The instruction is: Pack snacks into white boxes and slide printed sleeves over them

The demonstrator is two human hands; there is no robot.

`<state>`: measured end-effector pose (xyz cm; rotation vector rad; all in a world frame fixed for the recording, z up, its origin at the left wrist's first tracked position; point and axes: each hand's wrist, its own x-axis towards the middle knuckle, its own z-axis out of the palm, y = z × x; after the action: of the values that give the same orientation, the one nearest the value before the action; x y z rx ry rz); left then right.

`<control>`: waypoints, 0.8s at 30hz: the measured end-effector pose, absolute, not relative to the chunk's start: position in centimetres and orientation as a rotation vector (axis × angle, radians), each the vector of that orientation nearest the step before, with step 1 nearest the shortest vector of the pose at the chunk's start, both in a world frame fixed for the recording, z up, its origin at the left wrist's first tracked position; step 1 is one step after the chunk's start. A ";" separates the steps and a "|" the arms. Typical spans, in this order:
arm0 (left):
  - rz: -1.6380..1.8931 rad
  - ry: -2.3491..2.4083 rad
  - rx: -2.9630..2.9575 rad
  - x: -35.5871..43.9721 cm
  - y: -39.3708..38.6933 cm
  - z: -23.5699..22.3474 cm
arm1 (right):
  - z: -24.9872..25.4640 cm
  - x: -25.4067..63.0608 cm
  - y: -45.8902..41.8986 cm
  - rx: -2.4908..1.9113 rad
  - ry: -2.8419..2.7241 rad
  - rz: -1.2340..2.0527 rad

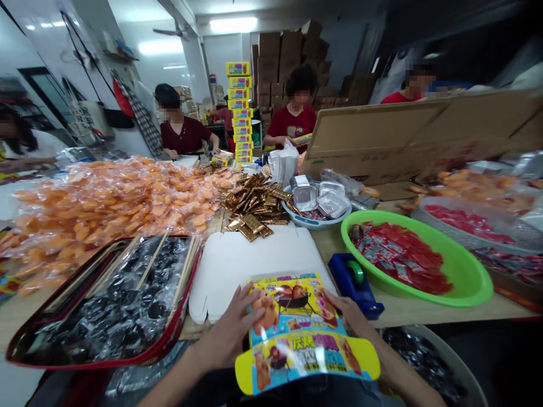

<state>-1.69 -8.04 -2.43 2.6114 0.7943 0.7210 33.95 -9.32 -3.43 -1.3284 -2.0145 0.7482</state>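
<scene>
A yellow and blue printed cardboard box, its wide flap bent toward me, is between my two hands at the table's front edge. My left hand grips its left side, fingers over the printed face. Along the right side, my right hand holds it, with part of the fingers hidden. Beneath and beyond the box lies a stack of white card sheets. A blue tape dispenser with green tape stands just right of my right hand.
A red-rimmed tray of black wrapped pieces and sticks lies left. Bagged orange pieces and gold packets lie behind. Right are a green basin of red packets and a blue basin. Several people work beyond a box tower.
</scene>
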 end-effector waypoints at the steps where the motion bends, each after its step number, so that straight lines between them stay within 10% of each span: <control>1: 0.738 0.793 2.636 -1.7 -8.3 -2.8 | -3.9 34.0 -9.4 -1.314 -1.997 0.770; 24: 0.787 0.883 1.518 -0.8 -1.7 -0.3 | 1.6 26.6 -3.5 -0.959 -0.899 1.345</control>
<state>-0.84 -1.71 -0.33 1.5176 0.8833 0.7866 26.62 -3.47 1.63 -0.9587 -0.8993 1.3449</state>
